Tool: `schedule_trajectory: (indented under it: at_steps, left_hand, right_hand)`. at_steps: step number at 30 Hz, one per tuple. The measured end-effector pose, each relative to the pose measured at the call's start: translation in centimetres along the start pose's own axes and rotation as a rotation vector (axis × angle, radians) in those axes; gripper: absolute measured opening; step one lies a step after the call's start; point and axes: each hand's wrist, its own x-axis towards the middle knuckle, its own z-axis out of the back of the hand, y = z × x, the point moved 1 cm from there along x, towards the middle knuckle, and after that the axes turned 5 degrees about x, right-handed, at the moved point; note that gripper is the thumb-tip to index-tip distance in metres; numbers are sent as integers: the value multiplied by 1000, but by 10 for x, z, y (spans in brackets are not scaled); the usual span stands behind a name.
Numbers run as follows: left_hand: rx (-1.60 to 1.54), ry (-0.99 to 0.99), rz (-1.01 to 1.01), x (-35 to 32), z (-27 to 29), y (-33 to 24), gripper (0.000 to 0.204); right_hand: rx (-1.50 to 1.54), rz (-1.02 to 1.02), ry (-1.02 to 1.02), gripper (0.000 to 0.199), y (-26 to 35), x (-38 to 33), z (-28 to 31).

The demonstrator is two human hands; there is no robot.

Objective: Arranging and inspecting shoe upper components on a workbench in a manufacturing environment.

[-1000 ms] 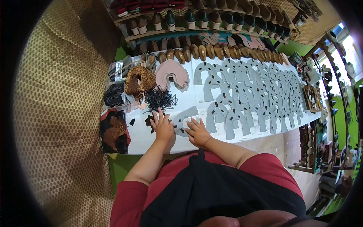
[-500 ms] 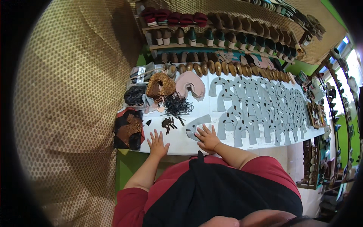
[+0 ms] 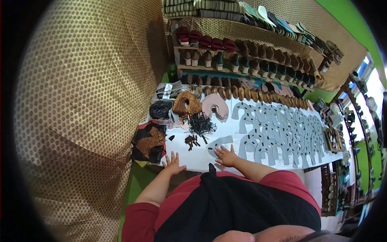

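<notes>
My left hand (image 3: 174, 164) lies with fingers spread at the near edge of the white-covered table (image 3: 183, 155), holding nothing. My right hand (image 3: 226, 156) rests open, its fingertips on the near side of a single grey curved piece (image 3: 222, 141), which it partly hides. Just beyond my hands is a small pile of short dark strips (image 3: 192, 141). Farther back sits a tangled heap of thin black strips (image 3: 202, 124). To the right, rows of grey U-shaped shoe-upper pieces (image 3: 264, 139) overlap, with small dark patches on them.
Leopard-print pieces (image 3: 186, 101) and a stack of pink U-shaped pieces (image 3: 215, 105) stand at the back left. A black bag (image 3: 160, 109) and folded dark material (image 3: 149, 141) line the left edge. Shelves of shoes (image 3: 242, 66) rise behind. A patterned curtain (image 3: 88, 101) hangs left.
The view has tilted up, showing more of the upper shelves, and the table appears shifted right and down. Both hands stay open, with the right still on the grey piece.
</notes>
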Motion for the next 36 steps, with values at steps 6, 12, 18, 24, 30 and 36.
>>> schedule_trajectory:
  at_steps: [6,12,18,24,30,36]
  left_hand:
    - [-22,72,-42,10,4,6,116]
    - [-30,104,-5,12,0,8,114]
    - [-47,119,130,9,14,-12,116]
    - [-41,104,160,8,16,-11,116]
    - [-14,68,180,6,13,-15,117]
    - [7,45,208,1,15,-23,116]
  right_hand:
    - [-3,-70,122,72,0,23,16]
    - [-48,8,231,76,-8,43,20]
    - [-24,152,239,71,-2,29,4]
    - [-96,314,108,74,-24,24,14]
    - [-72,514,30,80,-40,25,3]
    - [-34,452,-87,87,-53,33,-6]
